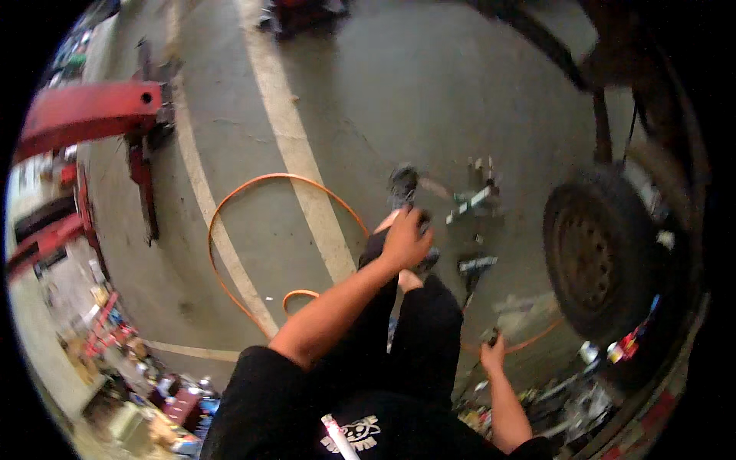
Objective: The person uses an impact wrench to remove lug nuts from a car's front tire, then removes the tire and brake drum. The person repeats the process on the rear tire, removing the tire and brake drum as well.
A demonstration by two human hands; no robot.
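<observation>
My left hand (406, 241) is held out above my knees with its fingers curled. A dark object (423, 222) shows at its fingertips, too blurred to name. Lower and to the right, my right hand (494, 355) is closed round a small dark thing (491, 335) whose kind I cannot make out. An orange hose (264, 178) lies in loops on the floor to the left, and part of it runs behind my right hand. Beyond my left hand, blurred metal tools or parts (471, 205) lie on the floor.
A wheel with a black tyre (586, 257) stands at the right under dark vehicle parts (606, 46). Red lift arms (92, 111) reach in from the left. Clutter (172, 406) fills the lower left, and more loose items (567, 406) lie at the lower right. Pale stripes (287, 115) cross the grey floor.
</observation>
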